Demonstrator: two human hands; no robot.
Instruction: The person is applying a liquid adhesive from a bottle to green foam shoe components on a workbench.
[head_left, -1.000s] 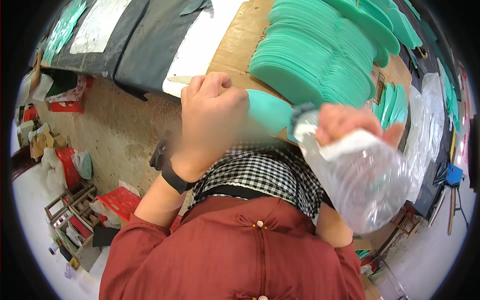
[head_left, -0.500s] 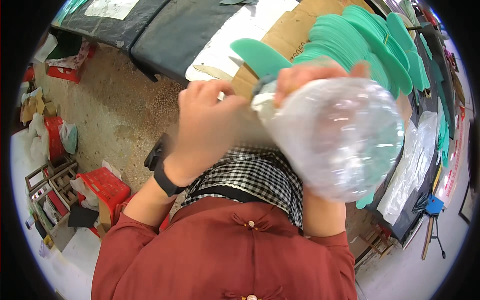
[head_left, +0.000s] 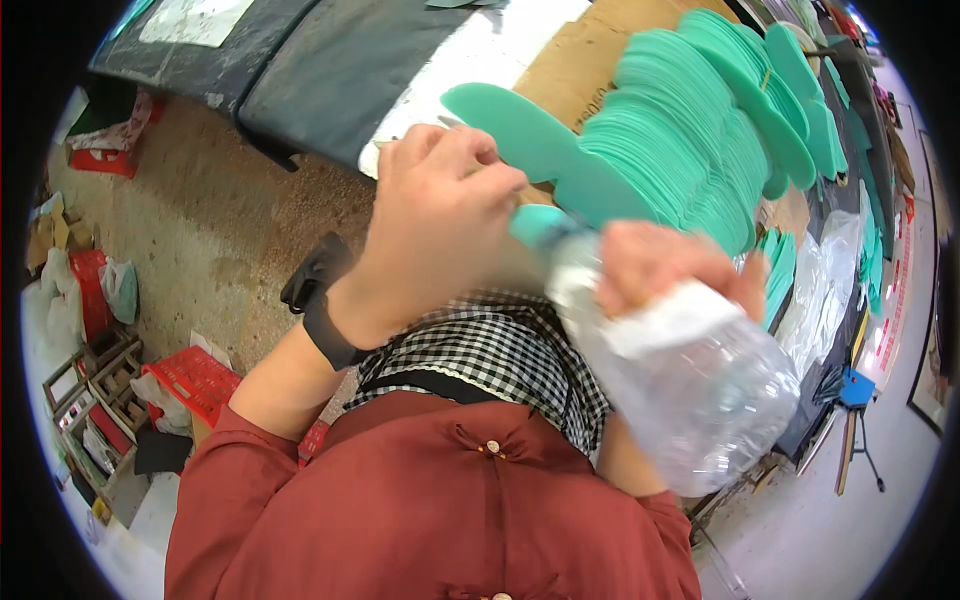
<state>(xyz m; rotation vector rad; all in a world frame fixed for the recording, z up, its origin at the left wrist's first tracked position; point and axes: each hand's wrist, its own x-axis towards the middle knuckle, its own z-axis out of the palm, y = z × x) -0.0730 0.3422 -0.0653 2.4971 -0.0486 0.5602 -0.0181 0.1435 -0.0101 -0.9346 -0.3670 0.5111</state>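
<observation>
A clear plastic bottle [head_left: 700, 395] with a white band around it is in my right hand [head_left: 665, 265], whose fingers wrap round its upper part. The bottle lies tilted, its base toward the lower right and its dark neck [head_left: 565, 235] toward my left hand. Motion blurs that area. My left hand [head_left: 425, 205], with a black band at the wrist, is closed, fingers curled and thumb pressed in. What it holds, if anything, is hidden. Just beyond both hands, a green shaped sheet [head_left: 530, 140] sticks out from a fanned stack of green sheets [head_left: 670, 130].
The stack lies on brown cardboard [head_left: 570, 60] on a dark table [head_left: 340, 90]. Clear plastic film [head_left: 815, 300] is at the right. Red crates [head_left: 195, 380] and a wooden rack [head_left: 95, 400] stand on the floor at the left.
The bottle has swung so its base points lower right and its side shows more. My left hand has risen slightly, still closed. The view has shifted a little.
</observation>
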